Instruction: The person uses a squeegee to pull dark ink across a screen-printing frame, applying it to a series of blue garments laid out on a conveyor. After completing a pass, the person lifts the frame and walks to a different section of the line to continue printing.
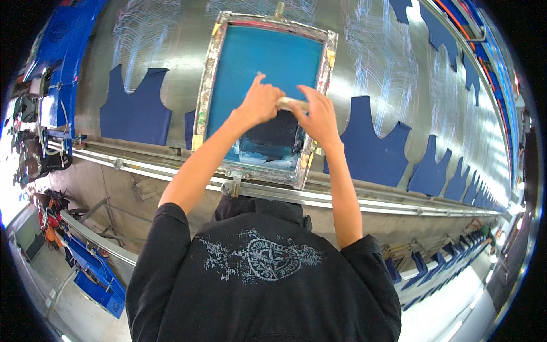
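A screen-printing frame point(206, 85) with a worn, paint-stained border lies on the long metal table. Its blue mesh point(273, 48) is stretched inside. Both hands meet over the mesh at a pale squeegee handle point(293, 104). My left hand point(260, 101) closes on its left end, one finger pointing away from me. Around the right end wraps my right hand point(317, 114), one finger raised off it. Dark ink point(272, 135) covers the near part of the mesh, just below the handle. The squeegee's blade cannot be made out.
Navy cut fabric pieces point(135, 108) lie on the table left of the frame, and more point(373, 145) run in a row to the right. A metal rail point(319, 196) follows the table's near edge. Blue panels point(68, 62) stand at the far left.
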